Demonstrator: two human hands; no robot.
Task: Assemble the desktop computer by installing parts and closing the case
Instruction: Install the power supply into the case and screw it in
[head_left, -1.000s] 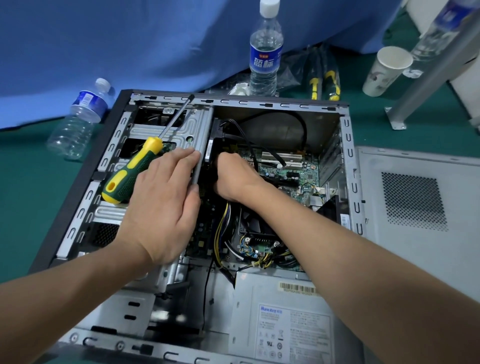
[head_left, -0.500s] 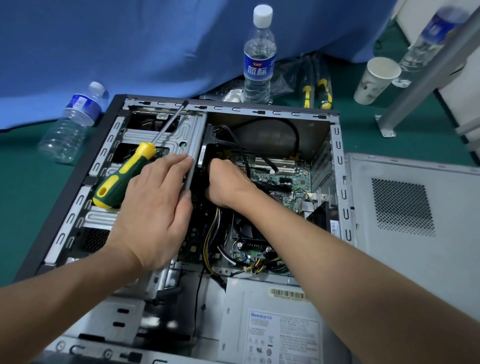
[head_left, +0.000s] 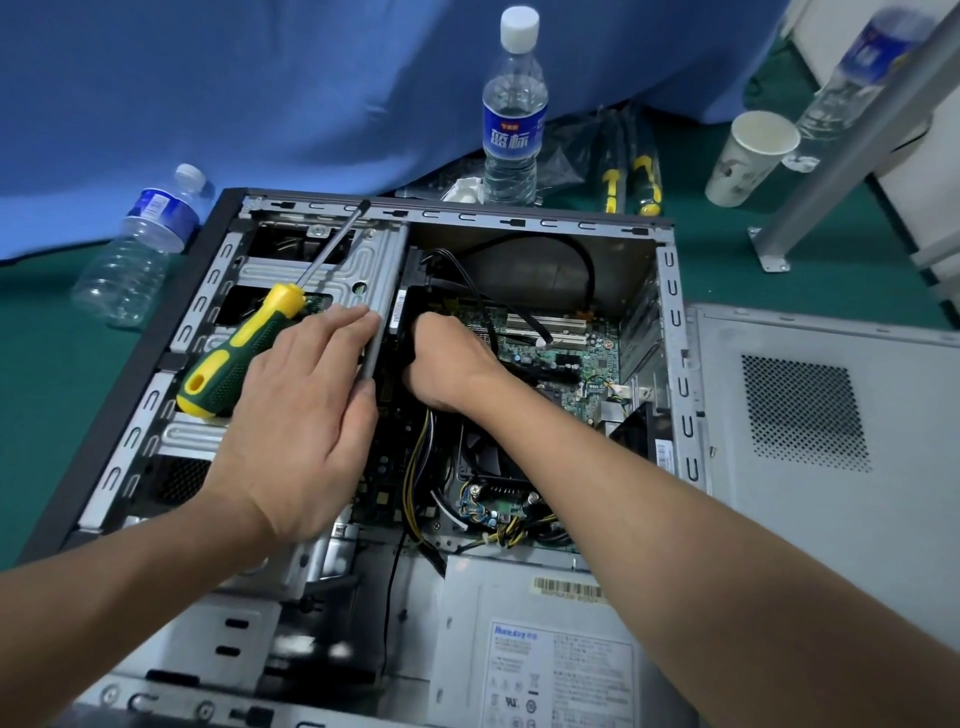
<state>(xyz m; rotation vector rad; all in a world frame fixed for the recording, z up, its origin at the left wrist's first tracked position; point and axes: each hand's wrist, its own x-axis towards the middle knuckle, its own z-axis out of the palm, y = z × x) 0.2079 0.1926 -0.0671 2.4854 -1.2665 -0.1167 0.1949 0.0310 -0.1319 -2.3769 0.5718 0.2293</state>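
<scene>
A: Item one, computer case (head_left: 156, 374); lying on its side, open, side panel (head_left: 831, 415) off and flat beside it on the right.

B: Step in hand?

A: Judged as seating a black part or connector beside the drive cage (head_left: 311, 280); best done by pushing square and steady, keeping the black cable (head_left: 587, 260) and yellow wires (head_left: 413, 467) out from under, with the cage braced.

B: Hands?

A: Left hand (head_left: 306, 421); fingers straight, flat on the cage edge, holding nothing; screwdriver (head_left: 244, 348) lies just beside them on the cage. Right hand (head_left: 447, 364); fingers curled down into the gap above the motherboard (head_left: 561, 353); whether they grip anything, cannot tell; fingertips hidden.

B: The part?

A: Under the right knuckles, against the cage wall; mostly hidden.
</scene>
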